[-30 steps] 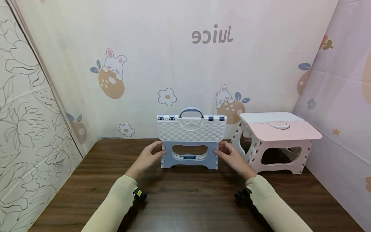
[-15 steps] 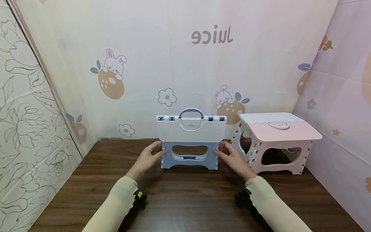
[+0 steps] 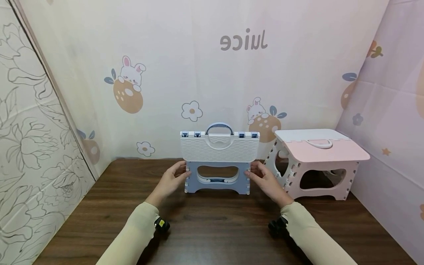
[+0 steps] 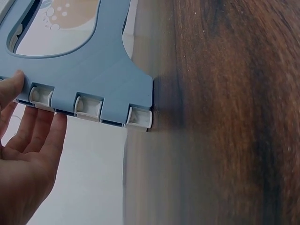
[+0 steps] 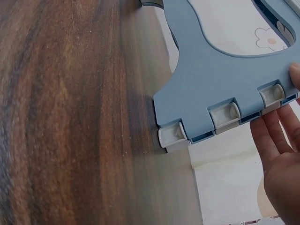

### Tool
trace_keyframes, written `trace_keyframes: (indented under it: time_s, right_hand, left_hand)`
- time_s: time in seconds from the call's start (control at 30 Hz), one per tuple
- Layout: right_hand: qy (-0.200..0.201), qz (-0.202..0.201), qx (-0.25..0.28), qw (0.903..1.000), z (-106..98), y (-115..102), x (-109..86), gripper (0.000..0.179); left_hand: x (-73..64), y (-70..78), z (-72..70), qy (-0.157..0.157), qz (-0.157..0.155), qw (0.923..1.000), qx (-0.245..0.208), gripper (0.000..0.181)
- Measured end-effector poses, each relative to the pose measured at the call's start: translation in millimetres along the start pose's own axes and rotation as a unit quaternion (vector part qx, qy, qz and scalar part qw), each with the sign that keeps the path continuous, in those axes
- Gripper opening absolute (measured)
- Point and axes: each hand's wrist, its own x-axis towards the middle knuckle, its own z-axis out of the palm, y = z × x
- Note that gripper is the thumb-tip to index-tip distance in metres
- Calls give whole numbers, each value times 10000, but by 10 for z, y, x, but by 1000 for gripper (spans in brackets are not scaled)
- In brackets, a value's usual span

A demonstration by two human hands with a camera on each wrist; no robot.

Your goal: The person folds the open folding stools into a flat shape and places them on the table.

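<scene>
Holding folded stool [image 3: 219, 156] below mirrored word "Juice" [image 3: 247, 43]

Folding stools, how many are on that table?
2: the blue-and-white stool, folded, between left hand and right hand; the pink-and-white stool, unfolded, farther right on the table.

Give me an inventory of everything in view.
Wooden-looking table: one, dark brown, before the person
Upright plastic folding stool: one, blue and white, table's middle back
Opened plastic folding stool: one, pink and white, table's right
Printed backdrop: count unclear, pale, behind and right
Floral panel: one, white, far left
Wrist devices: two, black
Long sleeves: two, cream
Left grip: one, pinching upright stool's left edge
Right grip: one, pinching its right edge
</scene>
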Motion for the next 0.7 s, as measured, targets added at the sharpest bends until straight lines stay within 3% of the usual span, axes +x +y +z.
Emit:
trace_keyframes:
  time_s: [0.4, 0.7]
  right_hand:
    - [62, -33, 150, 9999, -25, -34, 2, 32]
    - [-12, -82, 225, 9997, -47, -88, -14, 35]
  left_hand:
    - [21, 48, -18, -58, 57, 10000, 22, 42]
    - [-2, 132, -7, -88, -85, 9995, 282, 42]
